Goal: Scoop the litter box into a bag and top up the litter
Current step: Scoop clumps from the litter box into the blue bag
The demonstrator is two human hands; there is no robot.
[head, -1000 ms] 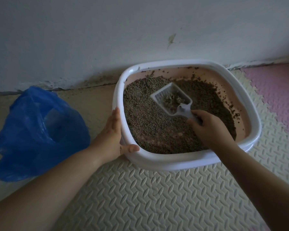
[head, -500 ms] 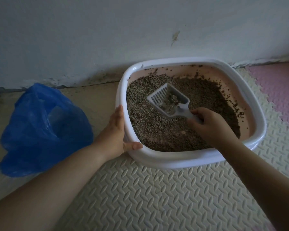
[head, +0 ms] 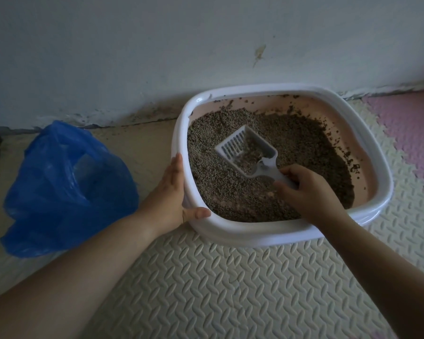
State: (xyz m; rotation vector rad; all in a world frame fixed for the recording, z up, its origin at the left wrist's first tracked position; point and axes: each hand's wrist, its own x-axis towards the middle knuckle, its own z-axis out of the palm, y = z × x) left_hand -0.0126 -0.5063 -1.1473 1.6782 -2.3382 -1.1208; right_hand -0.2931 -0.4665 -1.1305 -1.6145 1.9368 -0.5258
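A white-rimmed litter box (head: 255, 234) with a pink inner wall stands on the floor mat against the wall, filled with grey-brown litter (head: 301, 148). My right hand (head: 309, 192) grips the handle of a white slotted scoop (head: 242, 146), held over the litter with some granules in its bowl. My left hand (head: 168, 195) rests on the box's left outer wall, fingers straight, thumb hooked over the front rim. A blue plastic bag (head: 61, 189) lies open on the floor to the left of the box.
A scuffed white wall (head: 157, 50) runs close behind the box. Cream embossed foam mat (head: 230, 289) covers the floor in front, with a pink mat tile (head: 411, 133) at the right. A dark object edge shows at the far left.
The scoop has tilted and shifted slightly left over the litter, and fewer granules sit in its bowl. My left hand stays on the box's side.
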